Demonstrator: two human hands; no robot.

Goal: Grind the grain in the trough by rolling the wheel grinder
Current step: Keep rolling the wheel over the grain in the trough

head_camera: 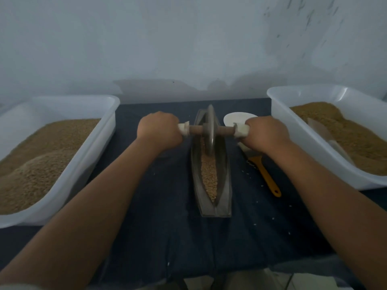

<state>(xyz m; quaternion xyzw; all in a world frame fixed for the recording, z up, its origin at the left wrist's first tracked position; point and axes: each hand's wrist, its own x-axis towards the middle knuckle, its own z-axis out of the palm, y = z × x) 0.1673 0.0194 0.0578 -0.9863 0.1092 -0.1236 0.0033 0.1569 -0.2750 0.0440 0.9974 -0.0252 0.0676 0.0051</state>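
A long boat-shaped metal trough (225,185) lies on the dark cloth in the middle, pointing away from me. Tan grain (209,174) fills its groove, mostly in the near half. The grey wheel grinder (210,130) stands upright in the far half of the trough, its edge down in the groove. A brown axle runs through it with white-wrapped ends. My left hand (159,130) grips the left end of the axle. My right hand (267,132) grips the right end.
A white tub (92,143) of brown grain stands at the left, and another white tub (293,130) with grain and a pale scoop at the right. A brush with a yellow handle (268,176) and a white dish (234,118) lie right of the trough.
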